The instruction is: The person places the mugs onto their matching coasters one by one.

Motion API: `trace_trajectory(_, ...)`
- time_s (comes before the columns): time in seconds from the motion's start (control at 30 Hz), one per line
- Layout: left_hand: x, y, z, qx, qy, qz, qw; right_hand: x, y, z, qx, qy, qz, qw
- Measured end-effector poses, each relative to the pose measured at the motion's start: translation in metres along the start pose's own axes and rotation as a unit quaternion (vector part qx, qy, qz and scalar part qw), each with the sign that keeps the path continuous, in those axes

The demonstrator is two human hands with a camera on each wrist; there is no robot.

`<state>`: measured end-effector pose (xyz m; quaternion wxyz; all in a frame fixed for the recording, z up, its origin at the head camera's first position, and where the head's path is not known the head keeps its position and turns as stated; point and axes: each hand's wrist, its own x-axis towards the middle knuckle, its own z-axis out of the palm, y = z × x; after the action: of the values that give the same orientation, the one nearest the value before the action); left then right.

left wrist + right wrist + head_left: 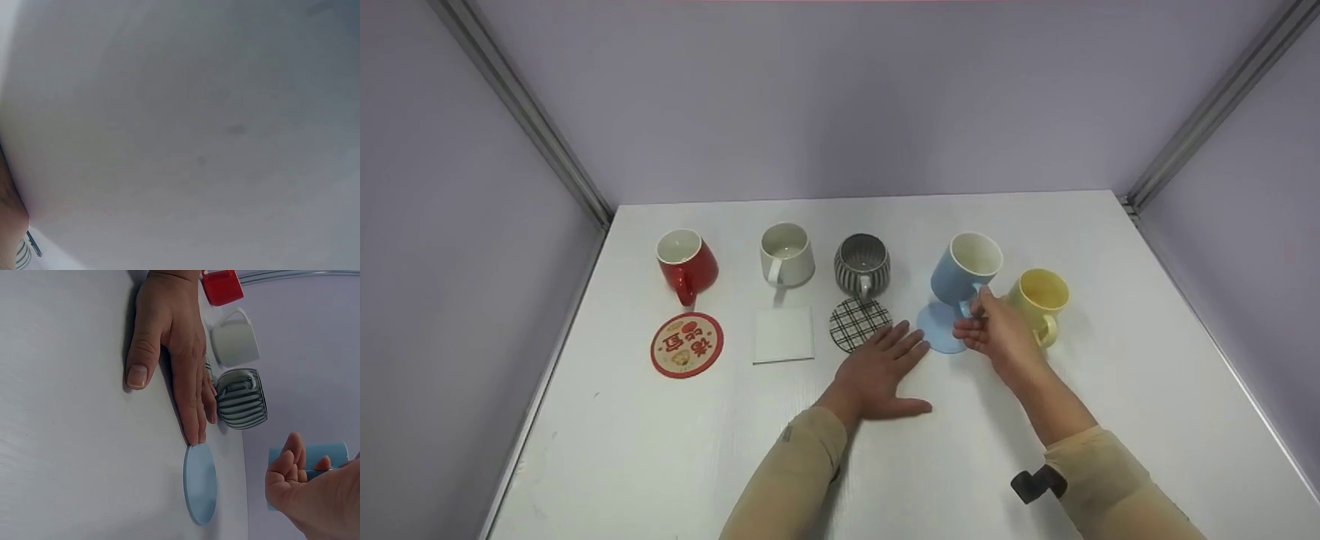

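Observation:
My right hand (997, 330) grips the handle of a light blue mug (952, 279), which is tilted, its mouth turned up and away. In the right wrist view the blue mug (329, 451) hangs higher than the table. Under and in front of it lies a round light blue coaster (937, 334). Flat on the table, fingers straight and thumb spread, rests my left hand (877, 379). Its fingertips are right at the blue coaster's edge and beside a round black-and-white checked coaster (855, 322). The left wrist view shows mostly the pale table surface.
A yellow mug (1026, 304) stands right beside my right hand. Behind the checked coaster is a grey striped mug (849, 276). Further left stand a white mug (801, 264) behind a square white coaster (784, 335) and a red mug (702, 270) behind a red-rimmed coaster (687, 345). Walls enclose the table.

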<state>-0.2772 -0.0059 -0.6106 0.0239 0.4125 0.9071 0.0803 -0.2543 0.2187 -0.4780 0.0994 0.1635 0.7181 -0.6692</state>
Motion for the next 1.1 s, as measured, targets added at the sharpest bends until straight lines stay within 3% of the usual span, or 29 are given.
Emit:
trace_trajectory(0.43,-0.003,0.000,0.000,0.006,0.013,0.004,0.9999,-0.005,0.011,0.000,-0.002,0.008,-0.003,1.0000)
trace_trajectory(1.1,0.000,0.001,-0.001,0.007,0.000,-0.005,1.0000,-0.008,0.016,-0.001,0.003,0.011,0.019,0.9998)
